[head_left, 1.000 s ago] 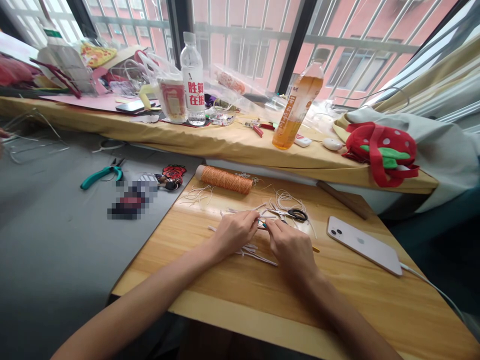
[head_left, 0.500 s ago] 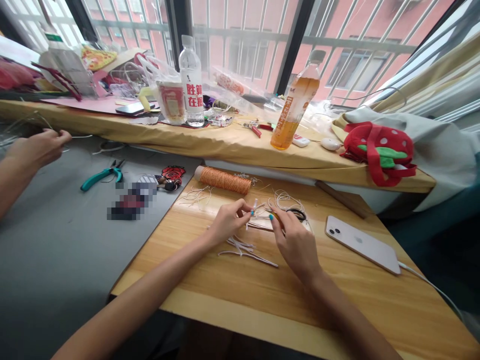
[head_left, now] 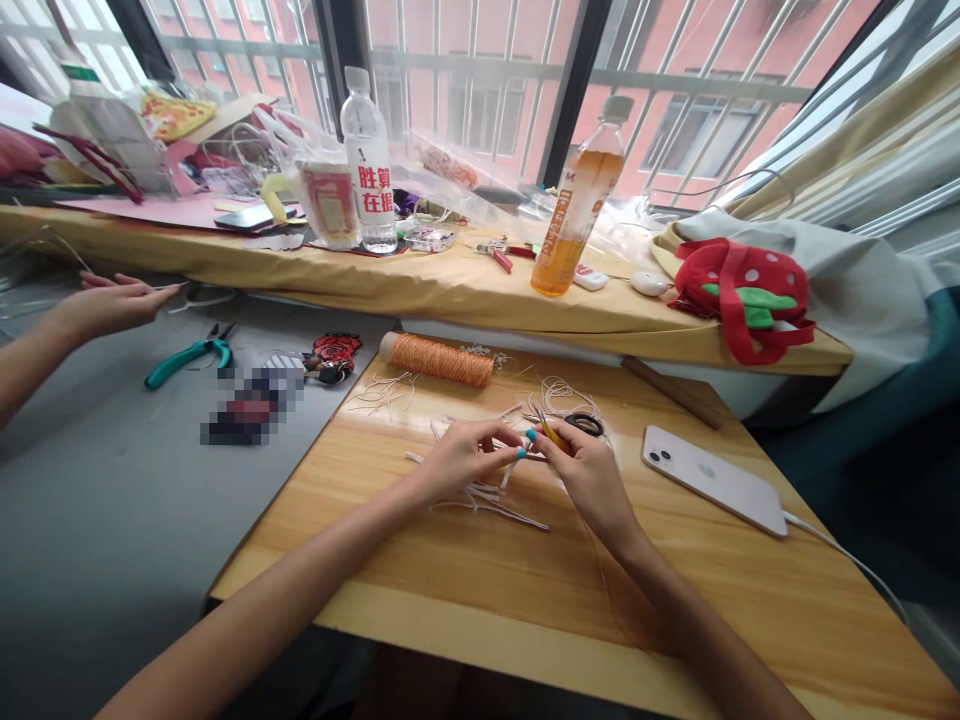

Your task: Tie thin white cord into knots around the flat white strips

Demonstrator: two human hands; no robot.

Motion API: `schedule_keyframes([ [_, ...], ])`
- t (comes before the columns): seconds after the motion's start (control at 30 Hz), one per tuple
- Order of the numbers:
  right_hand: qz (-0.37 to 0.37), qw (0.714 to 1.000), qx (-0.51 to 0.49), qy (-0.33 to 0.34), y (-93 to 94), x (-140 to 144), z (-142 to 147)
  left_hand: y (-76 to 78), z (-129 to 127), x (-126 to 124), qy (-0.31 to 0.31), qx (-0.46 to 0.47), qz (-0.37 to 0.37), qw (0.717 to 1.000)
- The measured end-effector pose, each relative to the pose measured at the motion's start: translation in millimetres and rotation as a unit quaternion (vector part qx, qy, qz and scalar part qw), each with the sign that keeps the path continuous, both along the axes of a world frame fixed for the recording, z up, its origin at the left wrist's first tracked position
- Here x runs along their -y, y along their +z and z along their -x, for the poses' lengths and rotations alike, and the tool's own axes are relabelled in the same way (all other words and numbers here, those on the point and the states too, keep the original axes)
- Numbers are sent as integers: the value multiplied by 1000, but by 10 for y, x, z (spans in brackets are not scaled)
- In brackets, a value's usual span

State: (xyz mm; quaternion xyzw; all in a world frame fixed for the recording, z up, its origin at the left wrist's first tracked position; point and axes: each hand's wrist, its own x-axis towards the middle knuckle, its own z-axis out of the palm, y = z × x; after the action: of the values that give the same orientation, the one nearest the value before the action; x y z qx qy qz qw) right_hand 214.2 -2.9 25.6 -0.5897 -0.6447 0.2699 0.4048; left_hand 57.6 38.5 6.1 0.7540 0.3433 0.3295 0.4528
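Note:
My left hand [head_left: 472, 458] pinches a short piece of white cord [head_left: 508, 474] between thumb and forefinger, above the wooden table. Meeting it at the fingertips, my right hand [head_left: 589, 470] is closed round small scissors [head_left: 553, 430] with a yellow part and a black ring handle; their blades point up and left. The right thumb and forefinger also touch the cord, and the exact grip is hidden. Cut white cords [head_left: 491, 508] lie below my hands. Behind them lie a coil of white cord [head_left: 562, 395] and a spool of orange thread [head_left: 442, 360].
A phone [head_left: 712, 480] on a charging cable lies right on the wooden table [head_left: 420, 590]. Teal pliers [head_left: 187, 358] rest on the grey table at left, near another person's hand [head_left: 112, 305]. Bottles [head_left: 577, 215] and a red strawberry bag [head_left: 742, 290] crowd the ledge.
My hands have come together, the right fingertips now touching the left ones at the cord. The scissors stay in my right hand. The other person's hand has opened out. The view has shifted slightly.

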Motion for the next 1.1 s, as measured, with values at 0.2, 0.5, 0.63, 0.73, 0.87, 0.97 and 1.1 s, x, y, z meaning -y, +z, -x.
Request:
schedule_keyframes([
  [0.2,26,997,-68,17,-17,-9,22,-37,0,-16,6,19,40,999],
  [0.5,34,992,-122,11,-41,-44,-29,-96,-12,-93,-22,81,182,980],
  [0.63,33,989,-144,-2,-36,-54,-55,-63,0,-96,-53,43,133,989],
  [0.73,19,989,-143,-12,-5,-39,-57,-38,13,-73,-78,-21,33,996],
  [0.87,-4,992,-120,-24,31,-8,-33,-74,25,-58,-46,-99,-100,989],
  [0.97,-5,995,-100,-24,27,8,-10,-120,28,-61,-8,-130,-192,973],
  [1.1,-8,996,-89,-29,12,12,-13,-123,32,-73,4,-103,-158,982],
])
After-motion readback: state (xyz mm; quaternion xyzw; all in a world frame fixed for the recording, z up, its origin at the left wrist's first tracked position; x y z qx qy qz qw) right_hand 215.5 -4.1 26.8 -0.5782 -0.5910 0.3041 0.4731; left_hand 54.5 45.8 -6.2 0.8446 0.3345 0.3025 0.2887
